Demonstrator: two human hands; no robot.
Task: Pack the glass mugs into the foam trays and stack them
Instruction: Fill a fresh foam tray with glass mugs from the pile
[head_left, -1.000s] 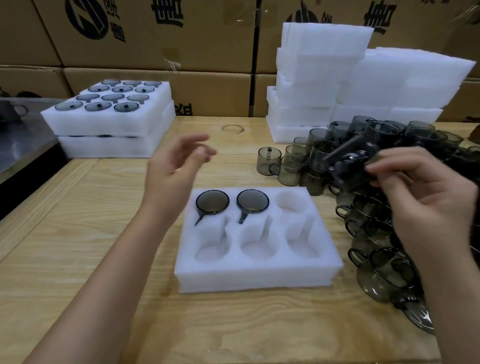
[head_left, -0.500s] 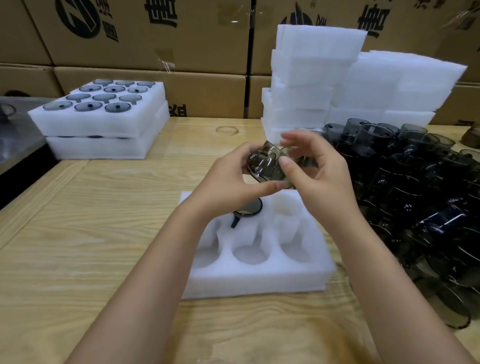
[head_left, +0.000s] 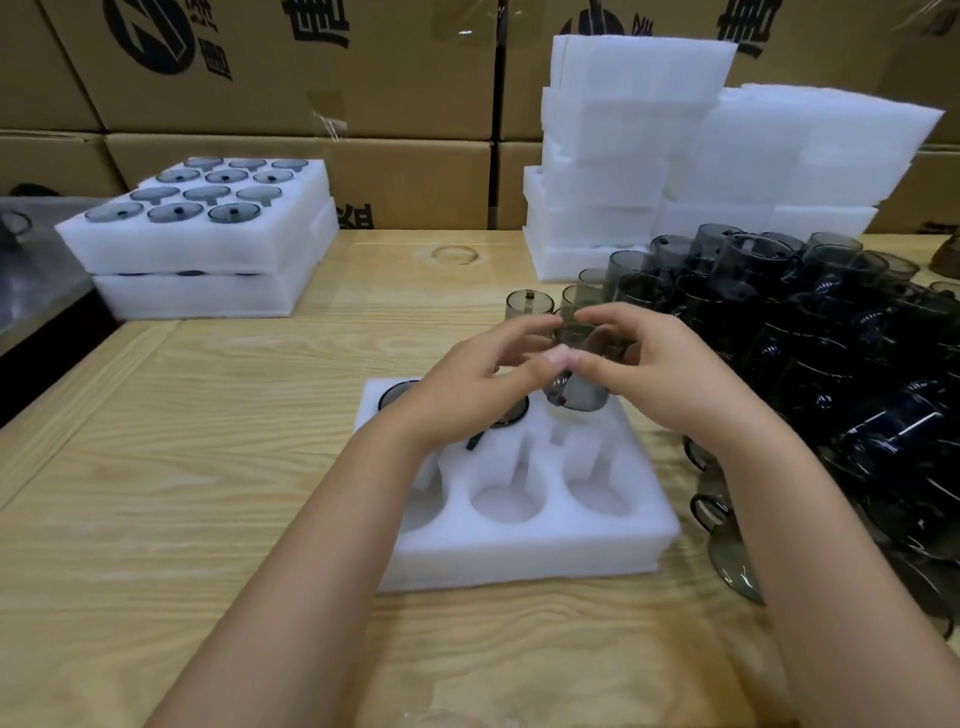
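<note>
1. The tabletop (head_left: 218, 467) is big and made of light wood. It lies under both hands and carries everything here.
2. Behind the hands stands a tall pile of empty foam trays (head_left: 623, 156).
3. To the right of the right hand is a dark heap of loose mugs (head_left: 857, 364), still waiting to be packed.
4. Far off to the left of the left hand sit two full trays (head_left: 208, 244), one on top of the other, with mugs in the top one.
5. Right under the hands is the open tray (head_left: 519, 545). Two mugs already sit in its far row. The three near holes are empty.
6. The left hand (head_left: 467, 384) and the right hand (head_left: 670, 374) were apart a second ago, and only the right hand held the mug. Now they have come together, and both are closed around it.
7. The smallest thing is the mug (head_left: 576, 389) between their fingers. It has come down low, just over the third hole in the far row. That likely means it goes in next, which would fill that row.
</note>
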